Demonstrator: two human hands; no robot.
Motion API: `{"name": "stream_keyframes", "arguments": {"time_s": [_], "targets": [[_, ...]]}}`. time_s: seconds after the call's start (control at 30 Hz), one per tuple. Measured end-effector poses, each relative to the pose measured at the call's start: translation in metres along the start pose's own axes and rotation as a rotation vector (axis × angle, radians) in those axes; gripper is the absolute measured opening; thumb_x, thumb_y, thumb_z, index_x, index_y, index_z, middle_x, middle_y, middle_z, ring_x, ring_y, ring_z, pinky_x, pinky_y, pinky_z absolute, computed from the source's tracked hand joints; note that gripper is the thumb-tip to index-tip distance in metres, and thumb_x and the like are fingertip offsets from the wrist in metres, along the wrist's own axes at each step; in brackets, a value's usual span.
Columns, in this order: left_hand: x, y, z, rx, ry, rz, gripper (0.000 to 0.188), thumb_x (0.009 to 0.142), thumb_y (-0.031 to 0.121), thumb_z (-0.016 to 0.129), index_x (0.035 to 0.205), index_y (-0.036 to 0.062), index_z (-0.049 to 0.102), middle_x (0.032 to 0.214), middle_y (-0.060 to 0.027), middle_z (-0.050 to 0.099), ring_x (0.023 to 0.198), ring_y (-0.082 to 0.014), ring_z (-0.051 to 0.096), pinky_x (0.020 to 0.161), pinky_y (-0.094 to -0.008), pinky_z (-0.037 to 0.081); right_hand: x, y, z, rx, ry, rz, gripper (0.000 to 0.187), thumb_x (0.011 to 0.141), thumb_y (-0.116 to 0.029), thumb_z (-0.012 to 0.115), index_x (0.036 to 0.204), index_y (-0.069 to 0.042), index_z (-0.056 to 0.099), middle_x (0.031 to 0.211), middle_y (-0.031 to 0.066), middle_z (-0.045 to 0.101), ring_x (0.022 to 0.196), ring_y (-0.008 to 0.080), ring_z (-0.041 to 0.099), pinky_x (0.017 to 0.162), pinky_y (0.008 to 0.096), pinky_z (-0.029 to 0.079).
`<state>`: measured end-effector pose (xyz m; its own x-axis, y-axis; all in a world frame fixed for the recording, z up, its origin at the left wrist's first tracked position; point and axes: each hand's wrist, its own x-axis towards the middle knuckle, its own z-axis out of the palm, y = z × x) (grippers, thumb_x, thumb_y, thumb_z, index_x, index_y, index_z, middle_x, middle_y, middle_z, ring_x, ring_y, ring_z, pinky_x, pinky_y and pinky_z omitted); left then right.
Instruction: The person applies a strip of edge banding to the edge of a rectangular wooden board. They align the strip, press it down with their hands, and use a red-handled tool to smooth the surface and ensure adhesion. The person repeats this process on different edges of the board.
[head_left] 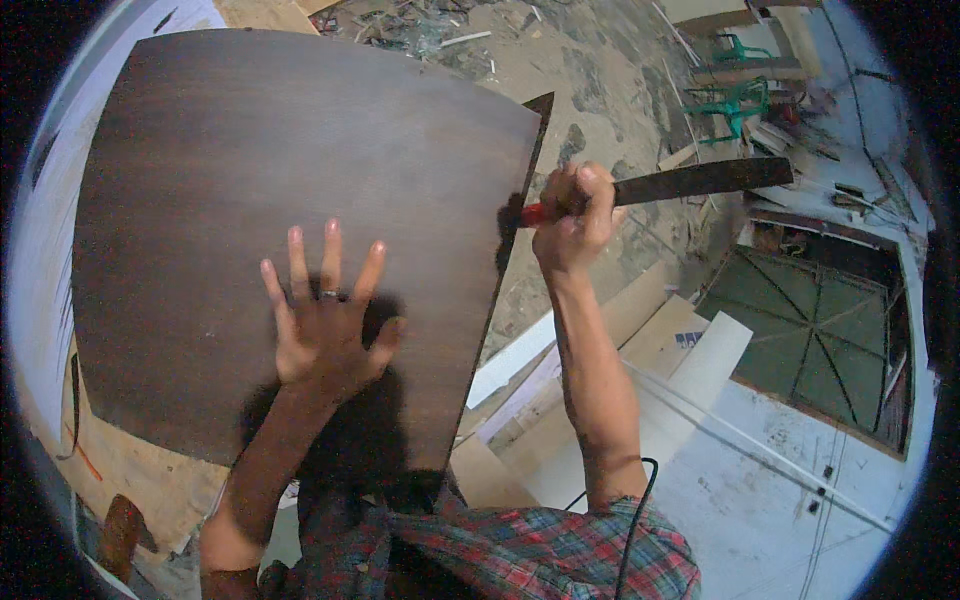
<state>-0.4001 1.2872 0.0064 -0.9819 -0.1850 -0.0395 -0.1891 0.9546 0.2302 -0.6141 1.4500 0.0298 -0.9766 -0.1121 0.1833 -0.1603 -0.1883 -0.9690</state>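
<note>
A large dark brown wood-grain board (200,180) lies flat in front of me. My left hand (330,325) rests on it palm down, fingers spread, a ring on one finger. Just off the board's right edge, my right hand (578,215) is closed round a flat file (705,180). Its red handle end (533,214) pokes out on the left of the fist, toward the board. The long dark blade points right, away from the board. Along the board's far right edge a thin dark strip (545,112) sticks out.
Pale boards (690,385) lean to the right of my right forearm. Farther off are green plastic chairs (735,105) and a metal-framed window (815,320) in a pale wall. Debris (420,35) litters the floor beyond the board. A light wooden surface (140,455) shows at the near left.
</note>
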Motion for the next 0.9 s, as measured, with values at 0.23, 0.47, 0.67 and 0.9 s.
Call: {"name": "stream_keyframes", "arguments": {"time_s": [0.23,0.47,0.67,0.9], "targets": [[0.002,0.0,-0.003,-0.034,-0.024,0.006,0.076,0.087,0.061,0.052,0.151,0.0243,0.035,0.16,-0.0209,0.016,0.144,-0.0527,0.015,0.109,-0.0742,0.013,0.041,0.005,0.009,-0.131,0.076,-0.124,0.038,0.087,-0.022,0.056,0.059,-0.014,0.032,0.051,-0.0013,0.029,0.041,0.0109,0.026,0.041,0.0304,0.021],[0.003,-0.002,-0.003,-0.028,-0.012,0.019,0.074,0.089,0.063,0.048,0.15,0.0235,0.037,0.16,-0.0207,0.015,0.143,-0.054,0.015,0.107,-0.0751,0.014,0.083,0.01,0.02,-0.107,0.086,-0.077,0.036,0.087,-0.022,0.057,0.057,-0.012,0.038,0.049,-0.0011,0.032,0.04,0.0121,0.033,0.04,0.0303,0.024],[0.004,-0.003,-0.007,-0.019,-0.029,0.008,0.075,0.087,0.061,0.052,0.149,0.023,0.037,0.16,-0.0211,0.016,0.143,-0.0536,0.015,0.107,-0.075,0.015,0.111,0.025,0.02,-0.265,0.055,-0.162,0.032,0.085,-0.02,0.058,0.057,-0.01,0.046,0.048,0.0012,0.039,0.04,0.0145,0.038,0.042,0.0319,0.03],[0.003,0.008,-0.008,0.07,-0.043,-0.027,0.079,0.084,0.055,0.058,0.152,0.0218,0.034,0.161,-0.0187,0.016,0.146,-0.0491,0.013,0.114,-0.0676,0.01,0.168,0.07,0.0,-0.558,0.034,-0.367,0.018,0.086,-0.022,0.062,0.092,-0.007,0.053,0.089,0.0097,0.045,0.077,0.0213,0.044,0.068,0.0389,0.037]]}}
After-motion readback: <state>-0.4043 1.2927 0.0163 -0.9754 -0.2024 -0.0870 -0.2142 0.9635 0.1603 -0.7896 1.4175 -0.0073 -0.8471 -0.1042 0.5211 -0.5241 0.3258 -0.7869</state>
